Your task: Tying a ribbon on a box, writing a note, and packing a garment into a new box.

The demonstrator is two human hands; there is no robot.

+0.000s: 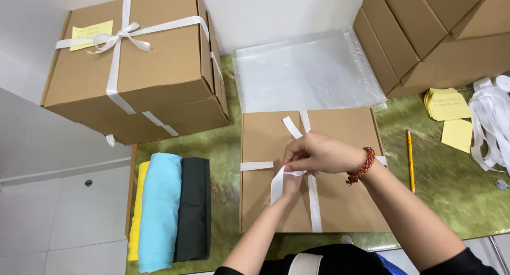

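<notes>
On the green table [451,179], both hands [313,155] pinch white ribbon [314,203] crossing a flat brown box [340,131].

A flat box [311,168] is lying at the middle of the tabletop [451,184], with ribbon [314,200] crossing over its lid. Both hands, the right hand [321,154] above the left hand [291,182], are meeting on the ribbon at the lid's centre. Behind the flat box a plastic sheet [305,73] is lying. Left of the flat box, folded cloths [170,211] are sitting side by side; behind them, tied boxes [138,62] are standing stacked. Right of the flat box a pencil [410,161] is lying, then paper notes [451,115] and loose ribbon [494,126]; stacked cartons [430,30] are standing behind those.
</notes>
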